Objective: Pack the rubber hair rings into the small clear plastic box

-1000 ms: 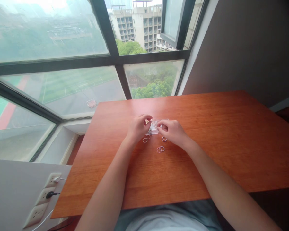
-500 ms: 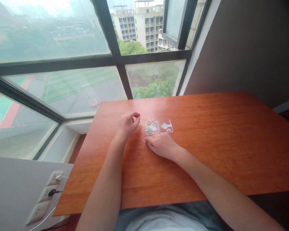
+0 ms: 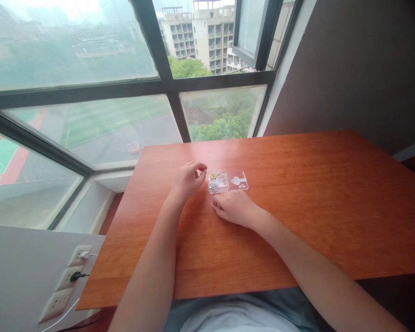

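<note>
On the table lies a small clear plastic box (image 3: 218,189) with its transparent lid (image 3: 238,180) folded out to the right. Its compartments hold small metal pieces, gold (image 3: 213,176), pinkish (image 3: 222,176) and silver-green (image 3: 213,186), too small to make out singly. Close to the box's left side is my left hand (image 3: 189,180), thumb and forefinger curled together in a pinch; anything between the tips is too small to see. My right hand (image 3: 234,206) rests just in front of the box, its fingers closed on a thin pale ring (image 3: 212,203) that shows partly at the fingertips.
The reddish-brown wooden table (image 3: 314,207) spreads widely to the right, with its back edge against dark-framed windows (image 3: 223,83). A grey wall (image 3: 352,69) stands at the right. Wall sockets (image 3: 69,276) with plugs and cables sit low at the left.
My left hand has moved right, nearer the box, and its thumb and forefinger have drawn together. My right hand has shifted slightly right with the ring, which shows less now.
</note>
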